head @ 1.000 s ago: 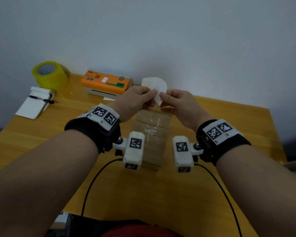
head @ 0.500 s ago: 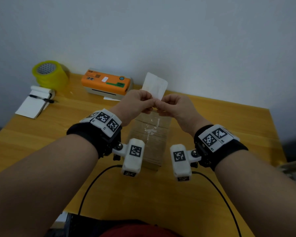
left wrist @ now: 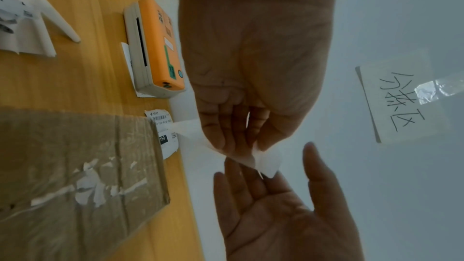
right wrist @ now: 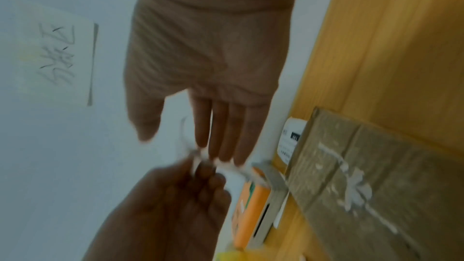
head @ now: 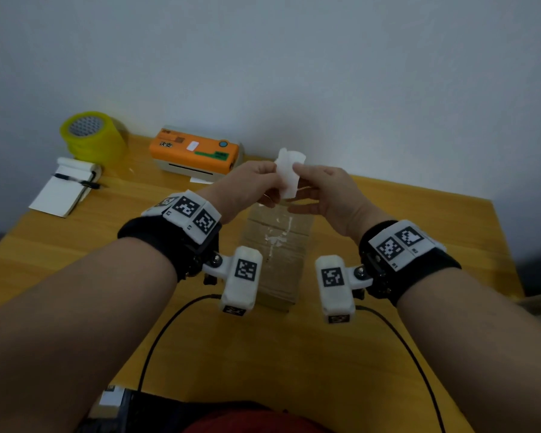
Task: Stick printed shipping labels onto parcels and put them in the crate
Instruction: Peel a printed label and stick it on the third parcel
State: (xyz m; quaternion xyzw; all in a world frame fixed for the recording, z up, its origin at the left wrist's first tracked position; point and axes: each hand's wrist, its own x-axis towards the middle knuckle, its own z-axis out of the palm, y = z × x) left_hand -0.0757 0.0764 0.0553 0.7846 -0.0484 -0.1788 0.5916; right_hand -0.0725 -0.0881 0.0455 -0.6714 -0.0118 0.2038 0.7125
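Above a wooden desk (head: 388, 323), a person's two hands meet on a white label (head: 289, 175) held in the air over the far end of a brown parcel (head: 278, 260). The left hand (head: 247, 185), at the label's 9 o'clock, has its grip closed on the sheet, fingertips and thumb curled and pinching the paper. The right hand (head: 322, 195), at its 3 o'clock, touches the sheet's edge with fingers nearly straight and the thumb spread wide; whether it is pinching the paper cannot be told, as the right wrist view is blurred. The label curls at its top. The parcel lies flat at desk centre, its taped top scarred with white scraps of torn paper. Just past its far end a second, printed label (left wrist: 164, 132) rests on the desk. An orange printer (head: 194, 151) stands at 11 o'clock of the parcel, against the wall. A yellow tape roll (head: 89, 135) and a notepad (head: 64, 190) with a pen occupy the desk's 10 o'clock corner. A handwritten sign (left wrist: 399, 102) is taped to the wall.
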